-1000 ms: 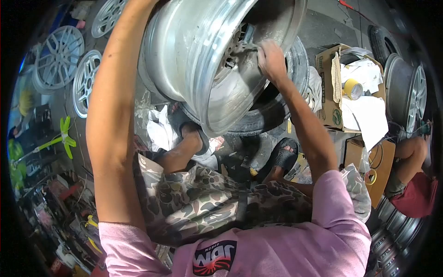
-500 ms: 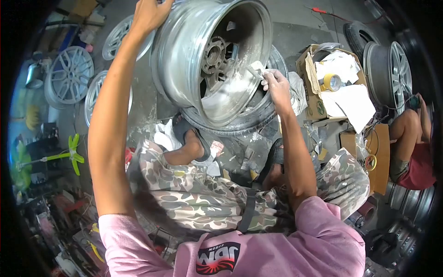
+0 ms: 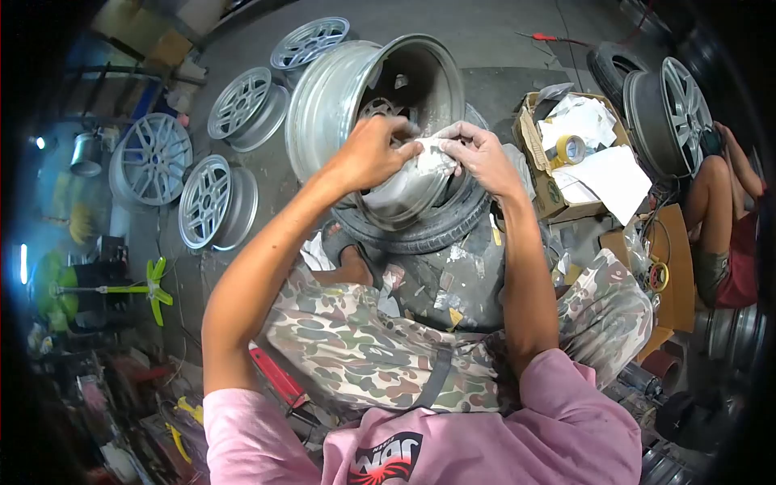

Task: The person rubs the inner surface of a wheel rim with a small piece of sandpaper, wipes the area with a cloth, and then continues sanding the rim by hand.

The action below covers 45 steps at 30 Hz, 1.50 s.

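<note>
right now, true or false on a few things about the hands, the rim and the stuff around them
1. Both hands hold a whitish sheet. True: left hand and right hand pinch it together.
2. The big rim lies flat on bare floor. False: it stands tilted on a tyre.
3. A yellow tape roll sits in the cardboard box. True.
4. The left hand grips the rim's top edge. False: it is on the sheet.
</note>
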Available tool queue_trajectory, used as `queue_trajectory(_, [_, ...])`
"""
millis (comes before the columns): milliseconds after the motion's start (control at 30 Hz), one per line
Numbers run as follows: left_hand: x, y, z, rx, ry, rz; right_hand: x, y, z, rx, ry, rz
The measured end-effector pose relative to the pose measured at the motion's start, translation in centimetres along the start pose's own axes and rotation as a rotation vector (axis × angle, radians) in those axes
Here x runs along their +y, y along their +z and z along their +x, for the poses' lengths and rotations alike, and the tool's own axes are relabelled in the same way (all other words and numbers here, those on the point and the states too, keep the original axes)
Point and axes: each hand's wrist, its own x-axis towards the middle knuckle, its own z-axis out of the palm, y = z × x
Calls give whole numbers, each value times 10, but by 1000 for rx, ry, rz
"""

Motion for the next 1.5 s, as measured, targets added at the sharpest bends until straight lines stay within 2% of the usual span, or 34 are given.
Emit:
queue_trajectory(67, [-13,14,4,-155,-302,-250,2,-7,5,-84,57,23])
queue_trajectory(100, [-20,24,3,-154,-308,-251,6,-8,4,-89,60,26])
queue_trajectory(167, [-29,43,4,-24,-403,-672,13,-6,2,-37,137,514])
queue_trajectory(200, [-36,50,6,-12,-440,-798,26,-17,0,-139,114,628])
queue_trajectory(233, [-38,55,10,-19,-450,-795,38,-24,0,-134,119,638])
queue_trajectory(300, [-39,64,13,-1,-588,-910,54,-32,-5,-157,124,511])
queue_trajectory(333, [-40,70,17,-32,-650,-911,70,-36,-4,-143,124,559])
queue_trajectory(500, [-52,107,31,-65,-689,-1044,105,-51,-3,-131,142,599])
queue_trajectory(567, [-55,117,34,-100,-713,-1212,94,-43,-10,5,142,781])
queue_trajectory(633, [-60,126,39,-112,-713,-1285,111,-52,-10,-54,164,816])
queue_trajectory(700, [-65,138,42,-119,-710,-1363,138,-61,-11,-211,165,917])
queue_trajectory(900, [-79,171,30,-153,-797,-1558,154,-51,-21,-99,210,1032])
queue_trajectory(933, [-79,173,26,-158,-803,-1561,158,-54,-21,-150,222,1027])
queue_trajectory(1200, [-83,188,12,-98,-836,-1517,157,-47,-25,-132,272,937])
queue_trajectory(1267, [-82,188,11,-96,-846,-1370,160,-47,-23,-157,327,854])
queue_trajectory(1400, [-82,192,10,-46,-849,-1267,162,-46,-21,-153,327,800])
queue_trajectory(1467, [-81,191,11,-34,-823,-1078,152,-44,-21,-142,307,672])
queue_trajectory(1500, [-81,191,12,-33,-823,-1079,148,-41,-19,-143,308,672])
